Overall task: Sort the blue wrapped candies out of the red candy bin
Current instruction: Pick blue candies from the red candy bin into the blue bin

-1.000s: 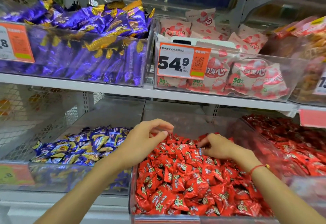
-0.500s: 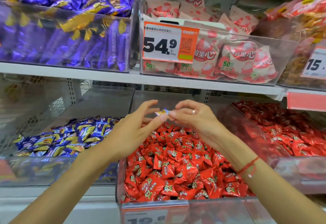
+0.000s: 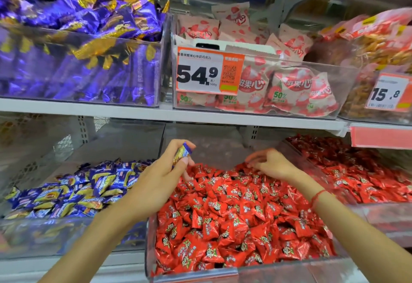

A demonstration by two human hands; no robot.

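We see the left hand pinching 1 blue wrapped candy between thumb and fingers, lifted above the red candy bin. Right hand hovers over the red candies, fingers loosely curled, holding nothing. Blue candy bin sits left of the left fingers.
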